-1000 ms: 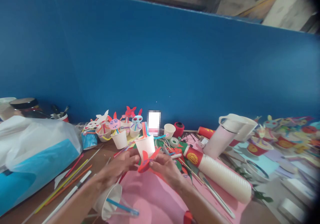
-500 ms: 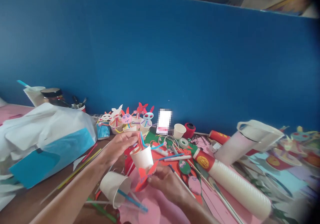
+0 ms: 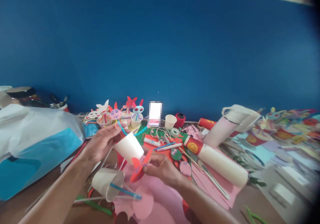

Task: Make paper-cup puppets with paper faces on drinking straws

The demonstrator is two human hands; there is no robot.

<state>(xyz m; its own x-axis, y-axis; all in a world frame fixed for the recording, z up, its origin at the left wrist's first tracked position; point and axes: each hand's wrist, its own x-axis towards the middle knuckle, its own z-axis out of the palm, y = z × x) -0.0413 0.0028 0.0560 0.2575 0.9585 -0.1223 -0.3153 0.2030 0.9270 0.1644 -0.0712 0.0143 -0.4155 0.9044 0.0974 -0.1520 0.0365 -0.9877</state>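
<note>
1. Centrally, a white paper cup (image 3: 130,147) tilts above the worktop, its mouth toward the upper left, its inside turned out of sight.
2. The right hand (image 3: 162,165) pinches a red rabbit-eared cutout (image 3: 140,170) between thumb and forefinger, beside the cup's base; its other fingers are mostly hidden.
3. The left hand (image 3: 103,139) is bent near the cup's mouth, fingers close together beside a blue straw (image 3: 121,128); whether they pinch it, I cannot tell.
4. Below, another paper cup (image 3: 107,184) lies on its side, a blue tube (image 3: 126,191) across its mouth.
5. Behind, pixelation covers the upright phone's (image 3: 155,114) screen.
6. Farther right, blur softens the crowded paper figures (image 3: 287,122); the left-hand plastic bag (image 3: 45,127) is cut off by the frame.
</note>
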